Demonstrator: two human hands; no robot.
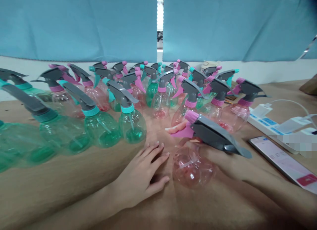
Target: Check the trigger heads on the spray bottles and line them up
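Note:
A pink-tinted spray bottle [192, 172] with a grey and pink sprayer head stands in front of me, tilted a little. My right hand [211, 154] is wrapped round its neck from the right, and a finger reaches past the pink trigger [183, 132]. The sprayer head hides part of that hand. Left of the bottle, my left hand [141, 173] lies on the table with its fingers spread, holding nothing and apart from the bottle. Closest beyond my left hand is a green spray bottle [133, 127] with a turquoise collar.
Several green spray bottles [101, 129] line the left side, and pink ones [159, 106] stand among others at the back. On the right are a phone [284, 160] and a white power strip [266, 122] with plugs and cables. Blue curtains [79, 25] hang behind the brown table [81, 187].

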